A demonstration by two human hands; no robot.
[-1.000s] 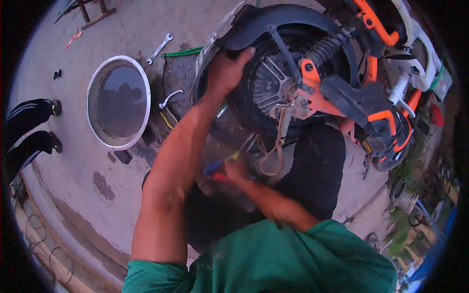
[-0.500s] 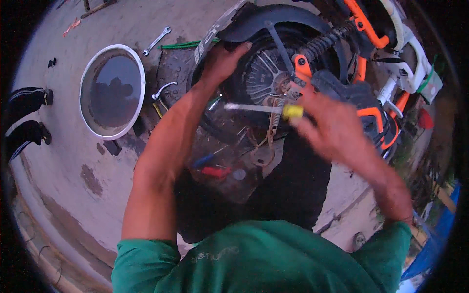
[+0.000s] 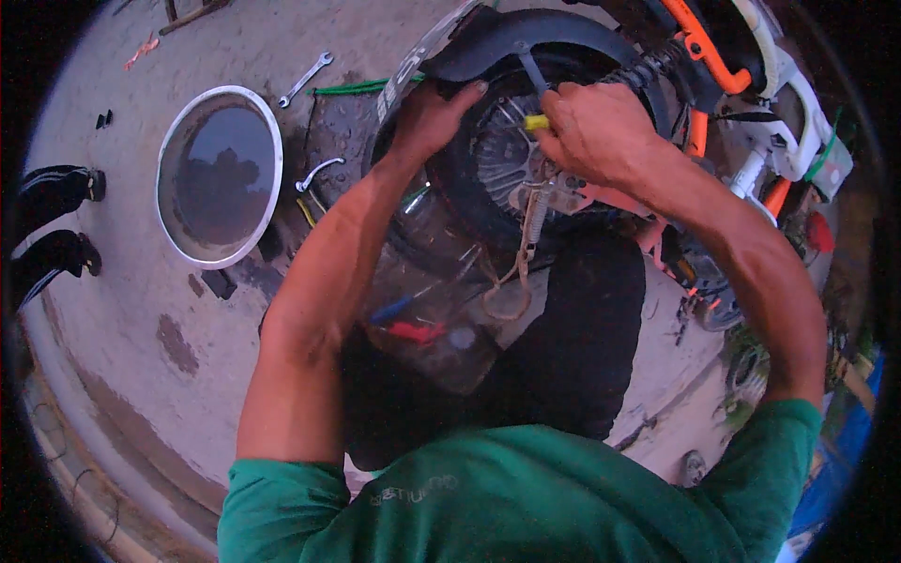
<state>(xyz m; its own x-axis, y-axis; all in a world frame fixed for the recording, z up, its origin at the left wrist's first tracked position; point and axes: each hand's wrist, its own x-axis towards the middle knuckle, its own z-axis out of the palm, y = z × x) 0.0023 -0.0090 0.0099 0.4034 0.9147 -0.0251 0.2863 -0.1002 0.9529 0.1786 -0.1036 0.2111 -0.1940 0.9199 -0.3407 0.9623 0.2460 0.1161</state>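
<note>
A wheel with a black tyre point(image 3: 449, 192) and a finned grey hub point(image 3: 502, 164) lies before me, under a black mudguard point(image 3: 488, 42). My left hand point(image 3: 435, 114) grips the tyre's upper left, its thumb stretched toward the hub and its other fingers partly hidden. Over the hub's upper right, my right hand point(image 3: 596, 127) is closed round a screwdriver with a yellow handle point(image 3: 536, 122); its shaft is hard to make out against the hub. Below the hub hang a coil spring point(image 3: 536, 220) and a curved metal stand point(image 3: 511, 298).
Left of the wheel stands a wide basin point(image 3: 274, 141) of dark water. Spanners point(image 3: 306, 80) and a bent chrome lever point(image 3: 319, 173) lie nearby. Blue-handled point(image 3: 392, 310) and red-handled point(image 3: 416, 331) tools are between my knees. An orange frame point(image 3: 704, 52) rises at right; another person's feet point(image 3: 89, 220) are far left.
My right hand has moved up and left with the screwdriver, from below the hub to over its upper right. My left hand stays on the tyre.
</note>
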